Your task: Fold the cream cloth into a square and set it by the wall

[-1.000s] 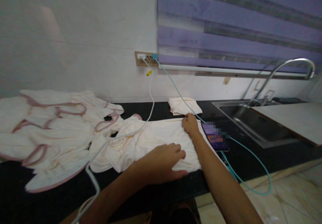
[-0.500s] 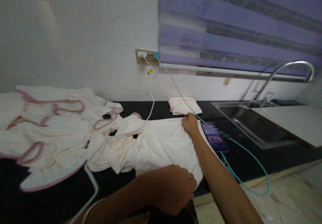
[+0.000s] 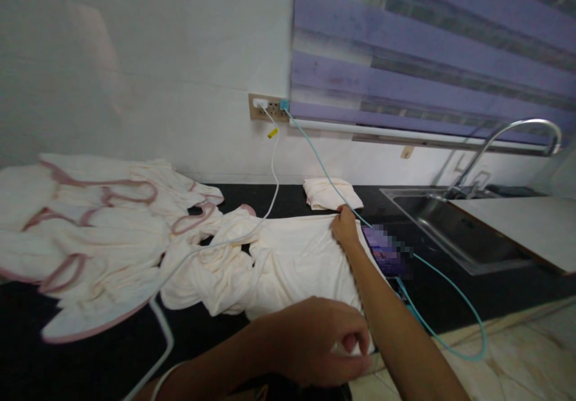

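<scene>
On the black tabletop (image 3: 112, 353), the left hand (image 3: 321, 341) is pinching the cream cotton garment's (image 3: 292, 257) near edge with closed fingers while the right hand (image 3: 345, 228) is gripping its far edge, risking snagging the nearby teal cable (image 3: 443, 305).

We are seeing dim, soft indoor light; the edges are bending and blurring; the whole picture is looking slightly smeared.

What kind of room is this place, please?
Probably a home kitchen. A steel sink with a curved faucet is set into a dark countertop below a window blind. The cream cloth under both hands suggests laundry being handled there.
</scene>
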A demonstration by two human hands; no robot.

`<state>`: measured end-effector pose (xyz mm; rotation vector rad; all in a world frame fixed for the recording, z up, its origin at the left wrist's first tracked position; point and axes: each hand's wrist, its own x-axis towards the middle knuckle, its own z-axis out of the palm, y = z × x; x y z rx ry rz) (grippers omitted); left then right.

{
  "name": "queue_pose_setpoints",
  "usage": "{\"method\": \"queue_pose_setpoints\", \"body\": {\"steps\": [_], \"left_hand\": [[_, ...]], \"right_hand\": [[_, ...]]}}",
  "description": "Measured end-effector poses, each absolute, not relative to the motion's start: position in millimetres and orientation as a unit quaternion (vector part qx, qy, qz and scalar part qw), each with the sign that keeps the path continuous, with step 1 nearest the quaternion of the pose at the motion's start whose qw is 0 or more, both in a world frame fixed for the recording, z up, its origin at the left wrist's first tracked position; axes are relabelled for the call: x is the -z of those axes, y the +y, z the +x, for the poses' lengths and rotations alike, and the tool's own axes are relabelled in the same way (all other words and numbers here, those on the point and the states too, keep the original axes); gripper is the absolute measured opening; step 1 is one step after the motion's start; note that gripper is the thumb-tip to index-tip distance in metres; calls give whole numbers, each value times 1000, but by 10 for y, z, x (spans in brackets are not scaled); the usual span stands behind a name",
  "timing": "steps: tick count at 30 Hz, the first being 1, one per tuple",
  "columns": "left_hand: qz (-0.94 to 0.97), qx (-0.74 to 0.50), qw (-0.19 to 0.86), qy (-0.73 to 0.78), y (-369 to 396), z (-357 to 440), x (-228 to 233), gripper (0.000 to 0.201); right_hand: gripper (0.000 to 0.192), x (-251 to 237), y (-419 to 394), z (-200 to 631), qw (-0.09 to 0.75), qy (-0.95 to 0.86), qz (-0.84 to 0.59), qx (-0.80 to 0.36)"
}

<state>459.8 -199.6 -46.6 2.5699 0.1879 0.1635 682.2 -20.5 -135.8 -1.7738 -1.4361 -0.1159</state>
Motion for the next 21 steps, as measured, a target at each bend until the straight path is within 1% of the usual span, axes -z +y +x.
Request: {"method": "queue_pose_setpoints", "body": {"steps": [2,4,5,7,9,10,12,14,15,17,19,21], "left_hand": [[966,-104,198,129,-1972,4626,490,18],[972,-110,146,145,-1953,4642,586,25],[974,-108,139,145,-1948,4641,656,33],[972,-105,147,149,-1942,4618,812,55],[972,-91,153,154,-1934,4579,939,77],[973,-79,156,149,-1926,4559,979,85],[977,-49,168,125,-1904,4527,1000,100],[977,-30,185,103,-1877,4508,957,112],[976,-24,194,96,-1863,4501,922,115],[974,-19,209,86,-1835,4489,845,111],[973,-21,216,79,-1805,4480,779,100],[973,-31,218,75,-1767,4477,733,85]], "right_hand": [[37,1349,-215,6823,413,-579,-701,48],[34,1320,-232,6815,412,-580,-701,53],[32,1299,-245,6806,412,-577,-703,59],[27,1250,-279,6774,395,-566,-719,78],[24,1200,-320,6724,348,-555,-750,89],[24,1178,-339,6695,311,-553,-768,84],[28,1140,-368,6639,237,-560,-792,59],[32,1109,-377,6597,187,-572,-798,40],[33,1095,-374,6583,173,-578,-797,36],[36,1072,-358,6568,164,-582,-796,36],[39,1055,-338,6564,156,-582,-797,36],[42,1045,-325,6566,151,-581,-799,36]]}}
